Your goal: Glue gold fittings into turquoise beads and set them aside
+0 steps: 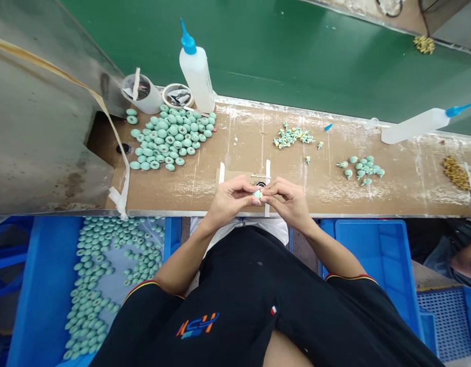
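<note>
My left hand [229, 201] pinches a mint-green egg-shaped piece [256, 194] near the front edge of the bench. From the other side, my right hand [291, 201] closes its fingertips on a small yellow-and-green part [261, 195], which touches the egg-shaped piece. Whether the two are joined cannot be made out. Just beyond my fingers lie a small dark round object [260, 184] and a thin white stick [260, 176]. A pile of similar egg-shaped pieces [170, 133] is at the left, and small yellow-and-green parts [292, 136] lie ahead to the right.
Two white bottles with blue nozzles, one upright [197, 76] and one lying [414, 126], are along the back. Several assembled-looking pieces [365, 168] rest at right. Blue bins [48, 285] flank me; the left one holds many green pieces. A person's arm [466, 260] shows far right.
</note>
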Action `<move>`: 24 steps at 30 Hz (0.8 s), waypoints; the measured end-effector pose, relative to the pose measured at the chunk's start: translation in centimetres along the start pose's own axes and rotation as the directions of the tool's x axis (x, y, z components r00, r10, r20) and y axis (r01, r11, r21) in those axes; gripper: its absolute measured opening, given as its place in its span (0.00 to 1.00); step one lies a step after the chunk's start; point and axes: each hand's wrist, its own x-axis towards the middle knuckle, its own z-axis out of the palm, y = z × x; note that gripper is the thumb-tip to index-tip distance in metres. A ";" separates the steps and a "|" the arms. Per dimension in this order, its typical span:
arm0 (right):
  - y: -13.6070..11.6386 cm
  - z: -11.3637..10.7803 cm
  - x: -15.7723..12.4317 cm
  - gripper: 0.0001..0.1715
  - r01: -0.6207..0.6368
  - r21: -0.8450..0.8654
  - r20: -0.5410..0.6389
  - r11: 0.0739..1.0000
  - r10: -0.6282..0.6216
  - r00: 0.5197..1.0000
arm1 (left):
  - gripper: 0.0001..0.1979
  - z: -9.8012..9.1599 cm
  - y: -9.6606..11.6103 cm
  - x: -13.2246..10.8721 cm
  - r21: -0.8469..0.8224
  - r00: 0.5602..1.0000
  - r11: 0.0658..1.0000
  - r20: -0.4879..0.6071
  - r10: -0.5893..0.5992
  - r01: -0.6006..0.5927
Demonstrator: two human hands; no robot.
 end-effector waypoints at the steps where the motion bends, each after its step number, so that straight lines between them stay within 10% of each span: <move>1: 0.1 0.0 0.1 0.18 -0.008 0.013 0.024 1.000 0.008 1.000 | 0.18 -0.1 -0.2 0.0 -0.015 1.000 1.000 -0.010 -0.016 0.015; 11: 0.2 0.5 0.0 0.08 0.067 -0.176 0.107 0.982 -0.048 0.993 | 0.22 0.4 -0.9 -0.8 -0.154 0.975 0.964 -0.028 -0.223 0.216; 14: 0.3 0.2 -0.5 0.06 0.075 -0.268 0.081 0.960 -0.055 0.995 | 0.23 0.1 -1.1 -0.5 -0.065 0.975 0.973 -0.011 -0.222 0.220; 17: 2.5 -2.2 -0.6 0.08 -0.007 -0.355 -0.060 0.935 -0.016 0.998 | 0.20 -2.3 -1.2 0.1 0.181 0.968 0.969 -0.216 -0.129 0.169; 20: 6.8 -7.3 -0.8 0.09 -0.242 -0.432 -0.347 0.869 0.088 0.934 | 0.13 -6.5 -1.1 0.5 0.502 0.814 0.842 -0.563 0.145 0.197; 24: 13.0 -14.2 -2.2 0.08 -0.637 -0.408 -0.692 0.654 0.234 0.683 | 0.14 -12.2 -0.6 -0.3 0.659 0.655 0.640 -0.691 0.307 0.395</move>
